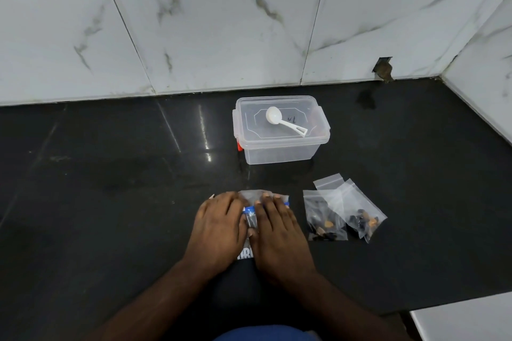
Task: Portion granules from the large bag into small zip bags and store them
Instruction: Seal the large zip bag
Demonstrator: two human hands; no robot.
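Observation:
The large bag point(250, 203), clear with a blue zip strip, lies flat on the black counter point(110, 202) near its front edge. My left hand point(219, 230) and my right hand point(279, 232) lie side by side on it, fingers straight, pressing it down along the zip. Most of the bag is hidden under them. To the right lie three small zip bags point(343, 210); two show dark and orange granules in their bottoms. A clear plastic box point(279, 144) with its lid shut stands behind, and a white scoop point(285, 122) rests on the lid.
A white marble-tiled wall point(221, 22) runs along the back of the counter, and another wall closes in the right side. The counter's front edge drops off at the lower right, above a white surface point(465, 321).

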